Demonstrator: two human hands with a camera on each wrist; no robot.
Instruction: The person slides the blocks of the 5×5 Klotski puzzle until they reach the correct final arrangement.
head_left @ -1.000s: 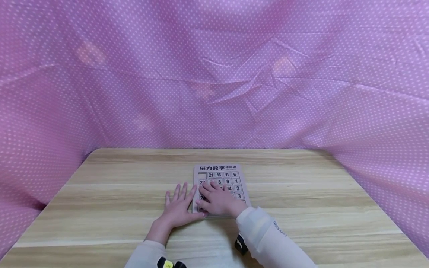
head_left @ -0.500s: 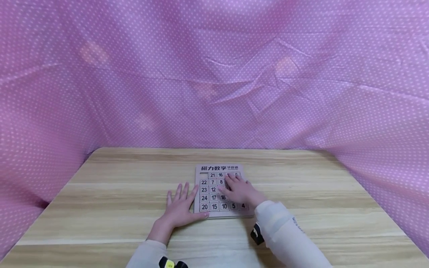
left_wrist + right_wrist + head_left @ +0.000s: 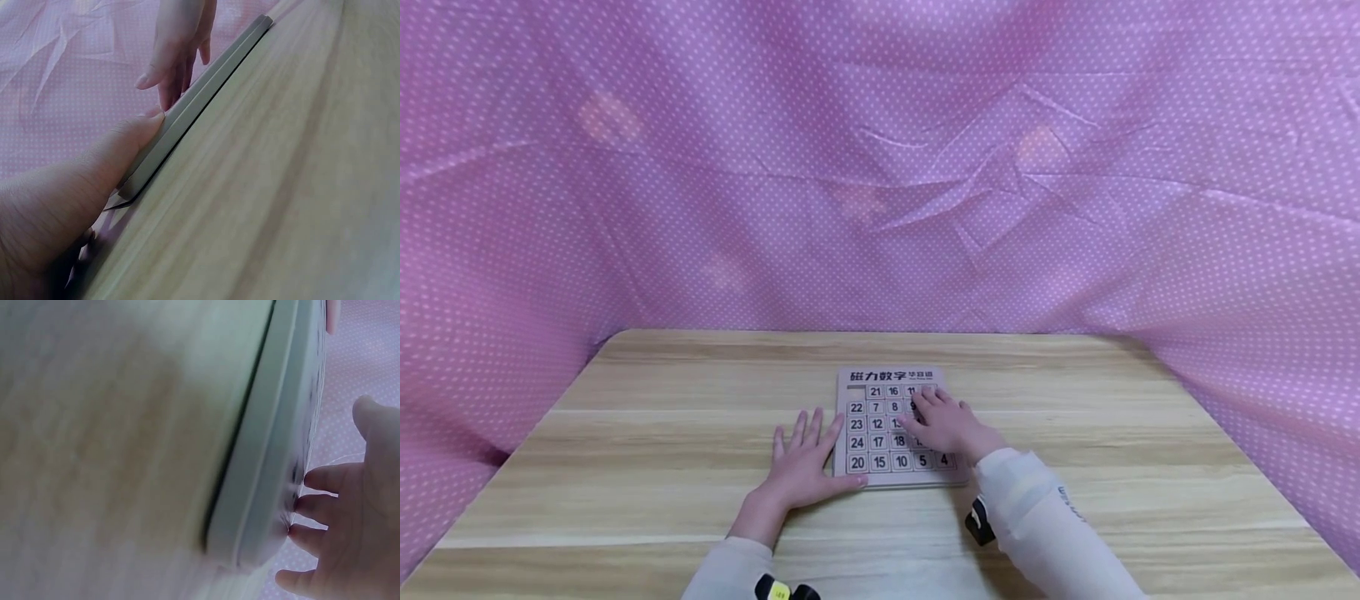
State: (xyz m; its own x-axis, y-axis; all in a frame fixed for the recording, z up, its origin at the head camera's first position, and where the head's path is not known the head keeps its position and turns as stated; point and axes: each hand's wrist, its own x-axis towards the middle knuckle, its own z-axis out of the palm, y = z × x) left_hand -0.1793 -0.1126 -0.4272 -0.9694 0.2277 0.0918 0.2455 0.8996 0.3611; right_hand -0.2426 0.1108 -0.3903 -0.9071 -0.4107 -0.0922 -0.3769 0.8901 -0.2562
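A sliding number puzzle [image 3: 895, 480] lies flat on the wooden table, its numbered tiles [image 3: 878, 442] in rows and one gap at the top-left corner of the grid. My left hand [image 3: 801, 472] lies at its left side, fingers straight and spread on the table, with the thumb [image 3: 134, 134] resting on the near-left corner of the frame. Over the right-hand columns is my right hand [image 3: 951, 427], its fingertips [image 3: 309, 509] touching the tile face near the 9. Some tiles on the right are hidden beneath this hand.
The wooden table [image 3: 662, 417] extends around the puzzle on all sides. A pink dotted cloth [image 3: 880, 250] hangs behind it and along both sides. A dark wrist device [image 3: 979, 522] sits at the right sleeve, another [image 3: 782, 589] at the left.
My right hand has moved from the left and middle columns to the right-hand columns, uncovering the tiles at left. My left hand keeps its place at the near-left corner.
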